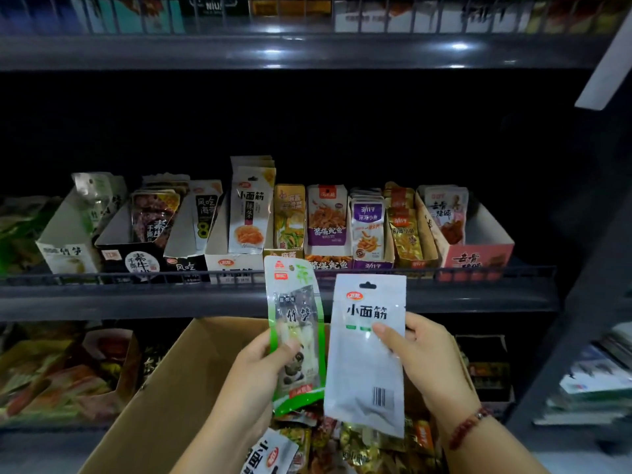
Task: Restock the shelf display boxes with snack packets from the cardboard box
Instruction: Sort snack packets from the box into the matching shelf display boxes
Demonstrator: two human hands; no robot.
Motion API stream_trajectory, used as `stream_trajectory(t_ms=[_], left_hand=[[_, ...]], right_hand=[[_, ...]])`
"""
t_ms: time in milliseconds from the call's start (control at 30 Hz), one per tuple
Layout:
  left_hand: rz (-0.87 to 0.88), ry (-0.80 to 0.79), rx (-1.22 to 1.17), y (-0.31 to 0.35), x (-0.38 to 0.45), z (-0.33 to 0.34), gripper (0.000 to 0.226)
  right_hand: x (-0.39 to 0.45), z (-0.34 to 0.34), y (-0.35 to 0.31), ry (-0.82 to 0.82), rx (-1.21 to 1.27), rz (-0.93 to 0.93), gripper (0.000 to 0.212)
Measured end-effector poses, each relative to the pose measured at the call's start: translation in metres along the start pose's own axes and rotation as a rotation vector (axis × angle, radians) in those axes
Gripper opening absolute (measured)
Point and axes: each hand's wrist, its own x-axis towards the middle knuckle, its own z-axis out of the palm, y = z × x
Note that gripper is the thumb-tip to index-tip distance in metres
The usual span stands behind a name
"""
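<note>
A person stands at a dark shop shelf (273,295). At 6 o'clock an open cardboard box (160,388) holds a heap of mixed snack packets (369,443). Above it, the left hand (263,367) grips a green bamboo-shoot packet (295,333) upright, thumb across its front. Just beside it, at 5 o'clock, the right hand (427,357) pinches a white packet (367,350) by its right edge, thumb on the front; a red bead bracelet (468,425) circles that wrist. Along the shelf, from 9 to 3 o'clock, a row of display boxes (475,258) stands side by side, each holding upright packets. Whether the two held packets touch cannot be told
</note>
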Motion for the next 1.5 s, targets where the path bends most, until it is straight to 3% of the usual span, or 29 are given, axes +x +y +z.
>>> stream_trajectory(t_ms=[200, 367, 500, 667, 800, 867, 1133, 1300, 1500], left_hand=[[0.152, -0.042, 0.115, 0.003, -0.012, 0.012, 0.024], [0.101, -0.160, 0.058, 0.003, -0.018, 0.020, 0.028], [0.108, -0.188, -0.071, 0.015, -0.013, 0.005, 0.041], [0.161, -0.054, -0.028, 0.033, -0.002, -0.017, 0.037], [0.192, 0.016, -0.023, 0.058, 0.007, -0.040, 0.033], [0.224, 0.052, 0.003, 0.067, 0.011, -0.053, 0.031], [0.292, 0.246, -0.018, 0.084, 0.038, -0.094, 0.020], [0.287, 0.427, -0.034, 0.078, 0.060, -0.126, 0.019], [0.250, 0.408, -0.098, 0.075, 0.074, -0.136, 0.018]], right_hand=[[-0.006, 0.008, -0.015, 0.032, -0.155, -0.070, 0.018], [-0.012, 0.035, -0.027, -0.207, -0.081, -0.138, 0.024], [-0.006, 0.048, -0.033, -0.302, -0.203, -0.143, 0.034], [0.005, 0.070, -0.058, -0.354, -0.259, -0.218, 0.044], [0.025, 0.091, -0.085, -0.259, -0.175, -0.139, 0.049], [0.039, 0.102, -0.096, -0.309, -0.176, -0.103, 0.053], [0.104, 0.152, -0.121, -0.442, -0.308, 0.005, 0.017], [0.150, 0.176, -0.143, -0.226, -0.386, -0.210, 0.015], [0.220, 0.217, -0.156, 0.099, -0.407, -0.321, 0.022]])
